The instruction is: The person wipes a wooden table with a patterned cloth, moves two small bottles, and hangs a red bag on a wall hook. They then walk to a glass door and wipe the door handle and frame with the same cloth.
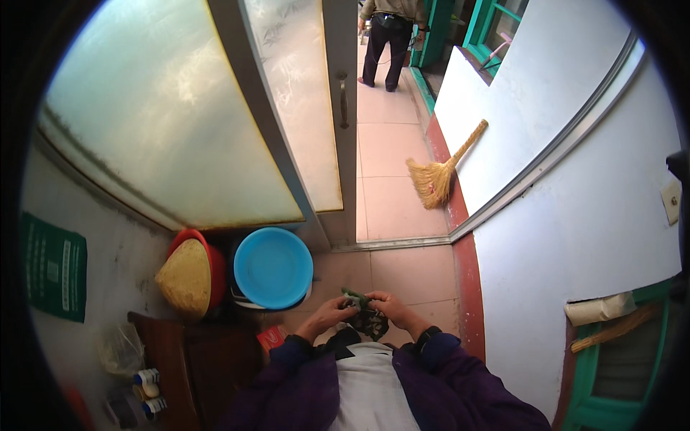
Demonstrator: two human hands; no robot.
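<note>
My left hand [325, 317] and my right hand [394, 308] are close together in front of my body. Between them is a dark, light-flecked bundle [371, 324], perhaps cloth or a bag, with a green part [354, 296] at its top. The fingers of both hands pinch its upper edge from either side. Its lower part hangs down over the floor tiles. Whether anything is inside it cannot be made out.
A light blue plastic basin [273, 268] stands ahead on the left, beside a red tub [217, 275] with a conical straw hat [186, 280]. A dark wooden cabinet [215, 366] is at my left. Past the sliding door [339, 161], a straw broom [439, 175] leans on the wall; a person [385, 43] stands farther off.
</note>
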